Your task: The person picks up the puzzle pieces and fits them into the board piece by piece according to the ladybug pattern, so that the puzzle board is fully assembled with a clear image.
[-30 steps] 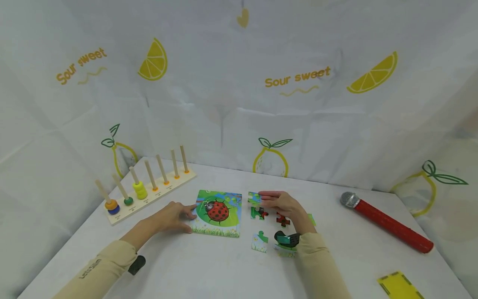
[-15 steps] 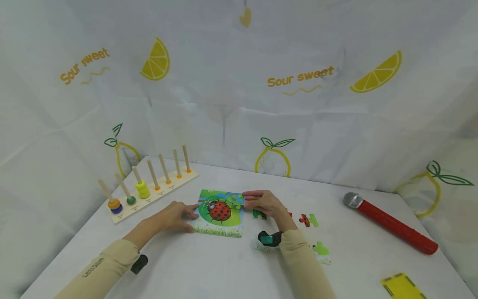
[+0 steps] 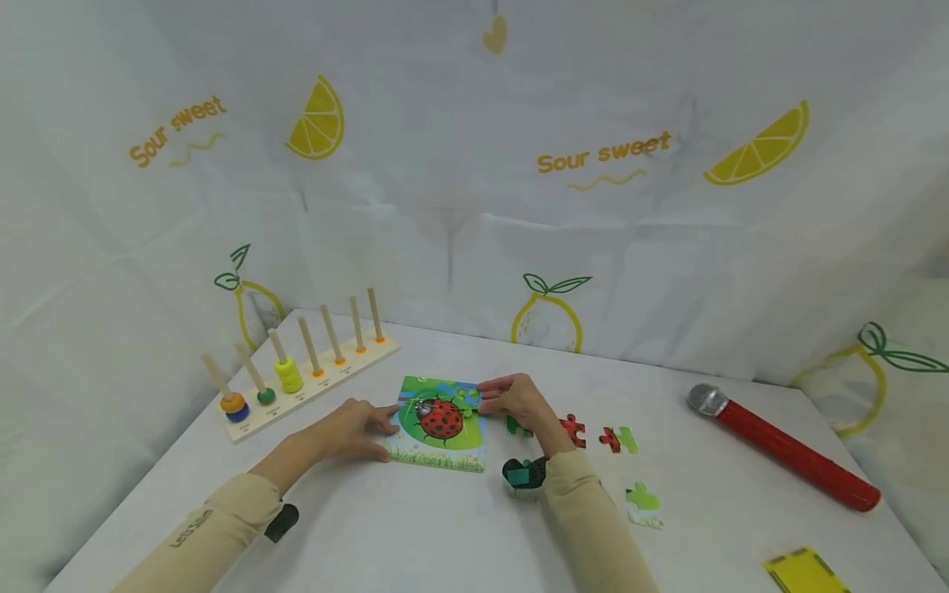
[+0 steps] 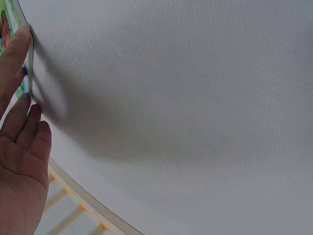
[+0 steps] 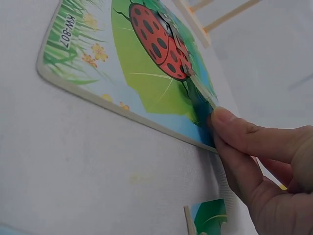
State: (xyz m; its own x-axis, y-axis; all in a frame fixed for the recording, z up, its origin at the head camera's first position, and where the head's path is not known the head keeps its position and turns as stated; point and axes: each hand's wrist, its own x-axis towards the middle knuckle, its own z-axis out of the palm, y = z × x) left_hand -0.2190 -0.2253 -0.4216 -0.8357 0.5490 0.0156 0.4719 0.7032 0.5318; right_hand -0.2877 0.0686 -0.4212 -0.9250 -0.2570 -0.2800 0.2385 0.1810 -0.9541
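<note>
A ladybug puzzle board [image 3: 437,455] lies flat on the white table. My left hand [image 3: 352,430] rests against its left side, thumb and fingertips touching the edge; the left wrist view shows these fingers [image 4: 15,54] extended. Over the board's upper right part, my right hand [image 3: 522,403] pinches a jigsaw puzzle piece [image 5: 198,87] between thumb and fingers. That piece is tilted, its far end low over the printed ladybug. Right of the board, a green piece [image 3: 519,427] is partly covered by my right hand, and a red piece [image 3: 572,430] lies beside it.
More pieces lie farther right, a red and green one [image 3: 619,439] and a green one [image 3: 643,504]. A pegged wooden counting stand [image 3: 311,385] with coloured beads is at the back left. A red microphone [image 3: 793,453] and yellow card [image 3: 806,572] are at the right.
My right hand has moved left, carrying the puzzle piece from beside the board to over its upper right part. My left hand has stayed at the board's left edge.
</note>
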